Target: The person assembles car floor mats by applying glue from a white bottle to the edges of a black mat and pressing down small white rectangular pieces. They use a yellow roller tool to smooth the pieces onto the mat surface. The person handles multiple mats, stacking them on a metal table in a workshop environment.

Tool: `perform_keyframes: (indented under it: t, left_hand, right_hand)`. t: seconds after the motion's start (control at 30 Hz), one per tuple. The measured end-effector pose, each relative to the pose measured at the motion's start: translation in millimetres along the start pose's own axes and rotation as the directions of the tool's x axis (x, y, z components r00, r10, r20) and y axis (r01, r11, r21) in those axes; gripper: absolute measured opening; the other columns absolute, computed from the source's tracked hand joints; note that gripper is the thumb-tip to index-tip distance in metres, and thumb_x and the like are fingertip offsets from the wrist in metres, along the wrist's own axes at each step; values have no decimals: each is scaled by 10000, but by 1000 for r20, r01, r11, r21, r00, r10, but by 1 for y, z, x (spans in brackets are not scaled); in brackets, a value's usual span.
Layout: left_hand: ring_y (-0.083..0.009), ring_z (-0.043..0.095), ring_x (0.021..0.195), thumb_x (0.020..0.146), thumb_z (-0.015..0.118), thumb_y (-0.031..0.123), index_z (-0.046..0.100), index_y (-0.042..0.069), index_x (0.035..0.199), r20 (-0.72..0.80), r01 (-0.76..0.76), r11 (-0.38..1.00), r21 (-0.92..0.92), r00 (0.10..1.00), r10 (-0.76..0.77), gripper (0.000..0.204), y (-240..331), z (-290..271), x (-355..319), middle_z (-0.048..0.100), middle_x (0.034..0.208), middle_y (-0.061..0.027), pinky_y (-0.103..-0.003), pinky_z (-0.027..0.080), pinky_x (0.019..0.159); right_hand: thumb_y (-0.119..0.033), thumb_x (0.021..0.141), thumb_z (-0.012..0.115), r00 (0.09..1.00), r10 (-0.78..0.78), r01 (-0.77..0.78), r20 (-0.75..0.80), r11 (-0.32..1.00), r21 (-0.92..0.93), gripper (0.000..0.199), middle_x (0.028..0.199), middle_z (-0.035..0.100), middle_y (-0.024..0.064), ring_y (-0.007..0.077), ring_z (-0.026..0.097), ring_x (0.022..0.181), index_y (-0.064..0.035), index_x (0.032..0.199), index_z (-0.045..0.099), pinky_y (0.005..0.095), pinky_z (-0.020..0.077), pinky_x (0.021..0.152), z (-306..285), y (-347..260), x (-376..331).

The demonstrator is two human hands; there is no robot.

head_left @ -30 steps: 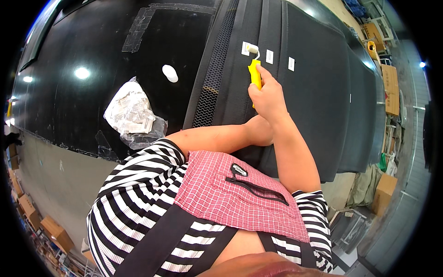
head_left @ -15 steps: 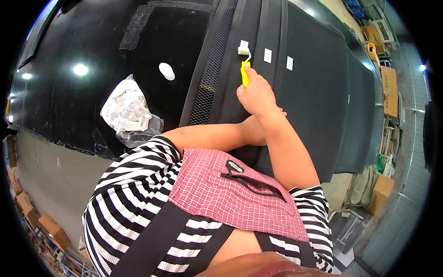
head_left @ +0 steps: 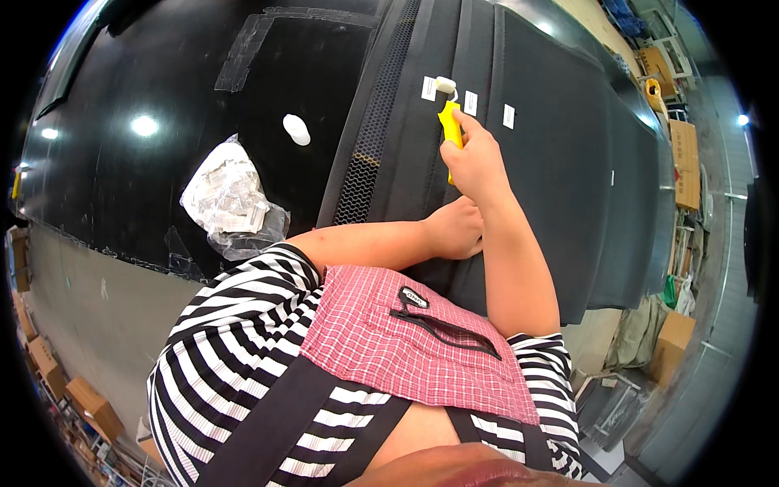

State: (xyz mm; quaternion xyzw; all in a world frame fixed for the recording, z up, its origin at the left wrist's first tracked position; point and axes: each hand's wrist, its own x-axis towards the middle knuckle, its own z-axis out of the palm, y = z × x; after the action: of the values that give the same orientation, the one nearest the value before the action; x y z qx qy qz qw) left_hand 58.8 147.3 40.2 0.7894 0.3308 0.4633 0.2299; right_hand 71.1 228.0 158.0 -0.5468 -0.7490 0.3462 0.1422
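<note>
My right hand [head_left: 477, 162] is closed around the yellow handle of a small hand roller [head_left: 452, 130]. The roller's pale head lies beside the upper right of a white label [head_left: 428, 88], one of a short row on the dark fabric pieces. A second label [head_left: 471, 103] sits just right of the roller's wire neck, and a third label [head_left: 509, 116] lies farther right. Nearer to me, my left hand [head_left: 454, 229] rests on the dark fabric [head_left: 552, 195] with its fingers curled. My right forearm partly hides it, and whatever those fingers hold cannot be seen.
On the black table [head_left: 105, 178] to the left lie a crumpled clear bag with white papers [head_left: 223, 191] and a small white round object [head_left: 296, 130]. A strip of black mesh [head_left: 363, 174] edges the fabric. Cardboard boxes [head_left: 684, 162] stand at the right.
My right hand has moved right with the roller, whose head has left the first label. My left hand has drawn slightly nearer to me and shows more beside the right forearm.
</note>
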Motion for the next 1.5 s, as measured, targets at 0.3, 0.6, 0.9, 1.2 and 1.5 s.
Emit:
perform_keyframes:
  t: [0.3,0.6,0.9,1.2,1.5]
  left_hand:
    - [-366,608,1028,880,649,127,662,11,969,-42,106,947,-302,991,-124,146,6,-12,7,677,1015,-164,-459,468,915]
    - [-363,597,1057,851,673,127,642,25,1040,-100,19,989,-147,994,-35,216,9,-15,7,655,1106,-184,-452,468,922]
    - [-375,431,1388,884,706,254,528,38,1380,98,177,969,-169,982,-163,570,2,-9,-1,493,1476,-196,-476,338,1160]
    - [-333,499,1318,894,694,268,555,63,1330,78,250,927,-279,968,-238,502,3,-4,-7,555,1386,-162,-453,385,1126]
    - [-346,526,1292,821,749,156,687,69,1105,191,-62,993,100,981,42,304,18,-14,1,611,1311,-146,-452,417,1112]
  right_hand:
    - [-178,858,535,995,29,0,94,956,-293,623,1252,639,260,412,597,1193,-17,1456,470,473,471,1031,25,6,24]
    - [-165,859,566,997,-62,55,-54,992,-112,610,1155,683,223,310,670,1013,-15,1447,500,386,520,909,21,15,37]
    - [-179,851,529,998,-60,63,20,975,-215,611,1192,656,281,438,623,1119,10,1430,492,485,483,999,35,16,6]
    - [-56,965,536,980,-184,189,-72,761,620,637,1080,638,126,135,631,920,-18,1554,296,266,514,843,9,26,-68]
    - [-95,983,575,939,92,234,-331,535,812,556,1010,612,89,95,570,693,-1,1495,379,210,495,622,-65,100,-173]
